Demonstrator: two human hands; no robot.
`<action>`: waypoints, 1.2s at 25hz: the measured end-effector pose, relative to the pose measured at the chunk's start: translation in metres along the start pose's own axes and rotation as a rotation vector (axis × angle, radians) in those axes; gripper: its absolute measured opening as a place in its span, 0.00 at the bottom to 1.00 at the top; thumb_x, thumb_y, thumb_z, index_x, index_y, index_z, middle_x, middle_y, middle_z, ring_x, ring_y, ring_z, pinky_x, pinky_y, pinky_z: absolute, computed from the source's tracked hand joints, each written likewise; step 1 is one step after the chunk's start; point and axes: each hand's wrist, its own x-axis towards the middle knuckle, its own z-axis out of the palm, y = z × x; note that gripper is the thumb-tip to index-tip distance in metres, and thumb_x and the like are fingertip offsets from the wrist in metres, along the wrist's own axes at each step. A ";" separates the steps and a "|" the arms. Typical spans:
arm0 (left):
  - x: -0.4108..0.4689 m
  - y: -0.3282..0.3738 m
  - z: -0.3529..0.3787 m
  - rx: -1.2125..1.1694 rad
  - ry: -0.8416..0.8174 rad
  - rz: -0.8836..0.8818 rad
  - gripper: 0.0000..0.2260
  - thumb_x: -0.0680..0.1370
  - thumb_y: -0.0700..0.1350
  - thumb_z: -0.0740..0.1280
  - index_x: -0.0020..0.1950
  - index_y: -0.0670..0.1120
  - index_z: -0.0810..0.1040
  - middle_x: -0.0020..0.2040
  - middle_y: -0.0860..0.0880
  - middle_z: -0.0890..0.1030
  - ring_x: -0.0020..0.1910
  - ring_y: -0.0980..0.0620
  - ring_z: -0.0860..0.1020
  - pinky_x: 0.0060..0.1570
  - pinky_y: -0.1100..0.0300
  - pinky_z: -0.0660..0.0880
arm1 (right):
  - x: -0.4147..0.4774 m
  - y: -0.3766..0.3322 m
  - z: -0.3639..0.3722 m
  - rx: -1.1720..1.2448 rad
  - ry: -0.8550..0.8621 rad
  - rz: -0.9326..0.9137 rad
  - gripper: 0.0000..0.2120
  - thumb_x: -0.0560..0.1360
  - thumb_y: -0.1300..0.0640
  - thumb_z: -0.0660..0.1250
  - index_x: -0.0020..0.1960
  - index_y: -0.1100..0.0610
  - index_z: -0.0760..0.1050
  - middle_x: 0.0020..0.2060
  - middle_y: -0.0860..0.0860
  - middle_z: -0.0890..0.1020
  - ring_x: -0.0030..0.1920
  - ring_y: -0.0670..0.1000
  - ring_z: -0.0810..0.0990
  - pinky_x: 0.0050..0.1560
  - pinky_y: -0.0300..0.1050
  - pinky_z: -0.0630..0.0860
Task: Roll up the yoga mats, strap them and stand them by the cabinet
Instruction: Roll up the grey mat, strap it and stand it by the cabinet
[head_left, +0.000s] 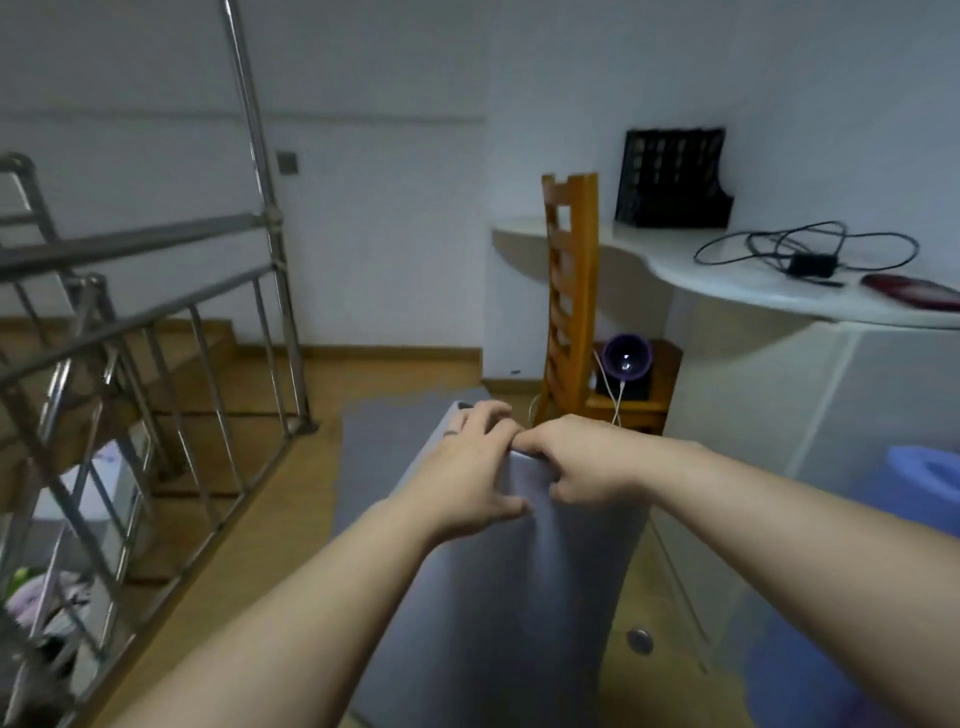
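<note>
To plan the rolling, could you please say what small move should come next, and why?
Probably fold the far edge toward the body to start the roll: left hand and right hand both hold the grey mat there, and no roll shows yet.

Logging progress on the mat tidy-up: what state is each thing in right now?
yoga mat: unrolled, unstrapped, top edge lifted off the floor.
left hand: grips the mat's top edge.
right hand: pinches the same edge.
mat on the floor: lying flat, unrolled.
chair: upright beside the desk.
cable: loosely tangled on the desk.
</note>
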 end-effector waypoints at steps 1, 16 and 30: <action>-0.004 0.007 -0.009 0.074 0.005 0.016 0.25 0.71 0.57 0.71 0.65 0.51 0.70 0.68 0.50 0.68 0.68 0.47 0.63 0.64 0.54 0.66 | -0.014 -0.009 -0.008 -0.047 0.017 -0.004 0.14 0.73 0.63 0.66 0.53 0.47 0.73 0.45 0.48 0.77 0.47 0.51 0.76 0.43 0.47 0.76; -0.080 0.027 -0.070 -0.042 0.396 -0.001 0.13 0.74 0.50 0.70 0.43 0.48 0.67 0.40 0.57 0.67 0.45 0.54 0.65 0.40 0.56 0.65 | -0.067 -0.005 0.053 1.022 0.415 0.267 0.61 0.54 0.44 0.81 0.77 0.48 0.49 0.76 0.51 0.59 0.73 0.54 0.62 0.69 0.53 0.65; -0.093 -0.007 -0.103 -0.137 0.760 -0.231 0.10 0.76 0.49 0.69 0.51 0.44 0.72 0.46 0.52 0.72 0.50 0.49 0.72 0.44 0.56 0.69 | -0.030 -0.024 0.034 0.507 0.664 0.458 0.16 0.73 0.57 0.71 0.60 0.52 0.75 0.49 0.52 0.82 0.52 0.55 0.80 0.47 0.46 0.76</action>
